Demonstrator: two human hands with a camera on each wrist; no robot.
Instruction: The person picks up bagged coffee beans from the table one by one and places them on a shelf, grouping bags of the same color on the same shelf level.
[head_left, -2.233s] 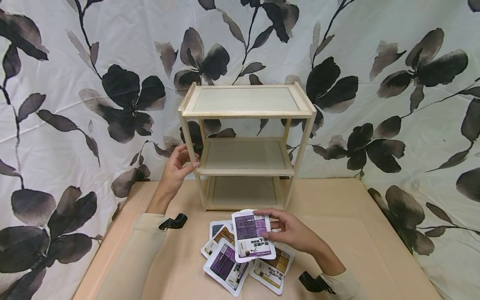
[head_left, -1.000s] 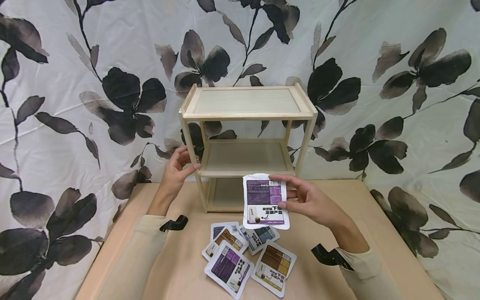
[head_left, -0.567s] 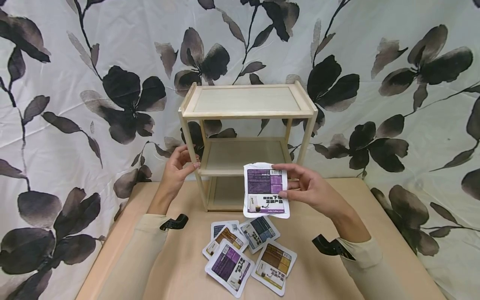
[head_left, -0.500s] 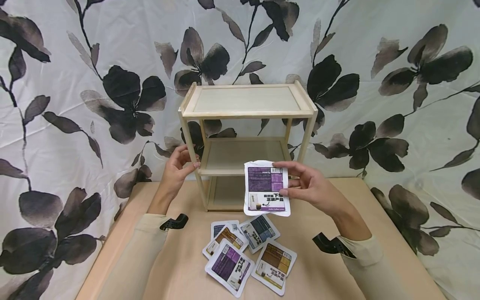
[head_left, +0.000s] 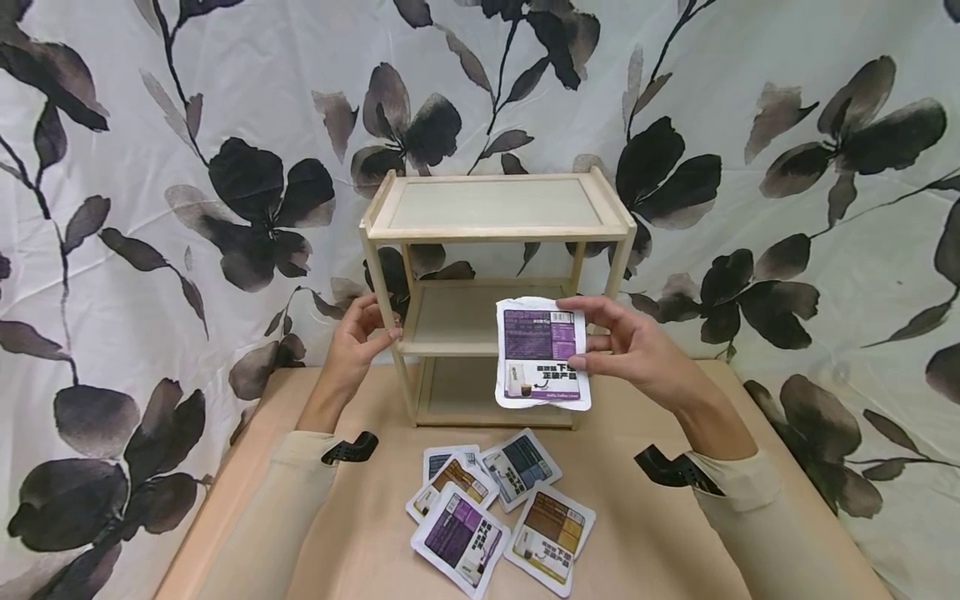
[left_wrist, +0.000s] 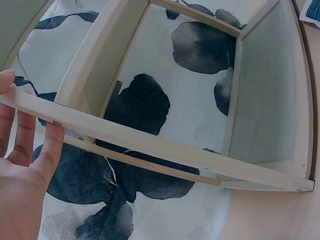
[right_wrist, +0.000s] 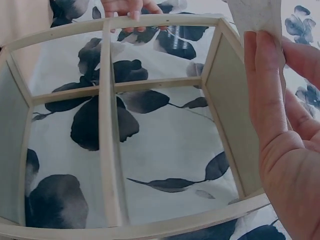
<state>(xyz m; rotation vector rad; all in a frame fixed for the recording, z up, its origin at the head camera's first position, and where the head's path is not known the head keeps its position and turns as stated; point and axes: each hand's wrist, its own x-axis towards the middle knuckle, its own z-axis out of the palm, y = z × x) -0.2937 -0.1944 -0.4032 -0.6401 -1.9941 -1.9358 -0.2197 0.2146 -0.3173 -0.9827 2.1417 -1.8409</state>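
A small wooden shelf [head_left: 495, 350] with three tiers stands at the back of the table. My left hand [head_left: 358, 333] grips its front left post; in the left wrist view that hand [left_wrist: 30, 155] has its fingers behind the post [left_wrist: 135, 137]. With thumb and fingers, my right hand [head_left: 637, 346] pinches the right edge of a white and purple packet [head_left: 536, 342], raised in front of the shelf's middle and lower tiers. The right wrist view shows the right hand [right_wrist: 285, 115] holding the packet [right_wrist: 257, 17] nearly edge-on.
Several flat packets lie overlapping on the table [head_left: 360, 517] before the shelf: a purple one [head_left: 459, 537], brown ones [head_left: 551, 533] and a blue-grey one [head_left: 521, 468]. A white cloth with dark flowers [head_left: 255, 208] hangs behind and at both sides.
My right hand has lifted the purple packet off the pile, up and slightly right, to the height of the middle tier. The left hand stays on the post.
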